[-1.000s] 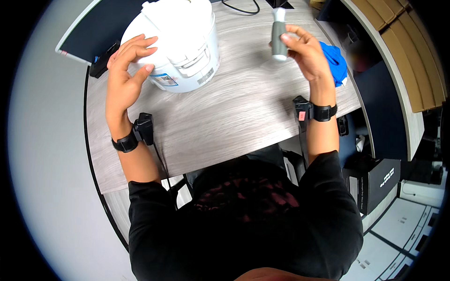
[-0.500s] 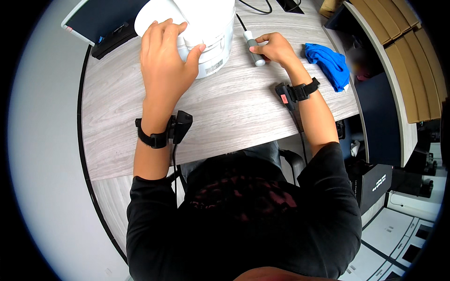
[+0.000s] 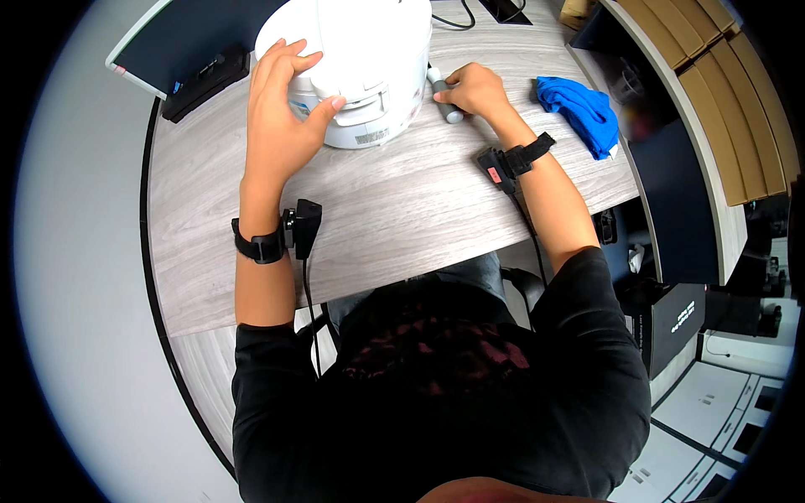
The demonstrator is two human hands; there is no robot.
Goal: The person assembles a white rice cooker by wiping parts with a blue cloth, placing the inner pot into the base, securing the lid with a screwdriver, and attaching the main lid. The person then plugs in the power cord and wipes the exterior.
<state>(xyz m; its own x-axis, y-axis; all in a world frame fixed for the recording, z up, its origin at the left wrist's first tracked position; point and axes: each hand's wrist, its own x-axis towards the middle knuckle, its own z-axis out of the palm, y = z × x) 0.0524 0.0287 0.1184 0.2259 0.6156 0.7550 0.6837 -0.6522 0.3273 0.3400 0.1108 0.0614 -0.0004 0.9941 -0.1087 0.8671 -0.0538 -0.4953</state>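
A white rounded appliance that looks like a rice cooker (image 3: pixel 360 59) stands at the far middle of the desk, with a latch or handle on its front. My left hand (image 3: pixel 285 117) lies against its front left side, fingers spread over the top edge and thumb by the latch. To the right of the cooker, my right hand (image 3: pixel 476 89) is closed round the handle of a screwdriver (image 3: pixel 453 115) with a grey and white grip. The screwdriver lies low over the desk, close beside the cooker; its shaft is mostly hidden behind the cooker.
A crumpled blue cloth (image 3: pixel 580 113) lies right of my right hand. A monitor (image 3: pixel 184 42) and a black box-like device (image 3: pixel 205 84) stand at the far left. Brown cartons (image 3: pixel 729 109) sit on the right-hand shelf. Black cables (image 3: pixel 457 21) run along the desk's back.
The white cooker sits lower in the picture, and its top now shows as one round surface. My right hand and the screwdriver have shifted left, nearer the cooker.
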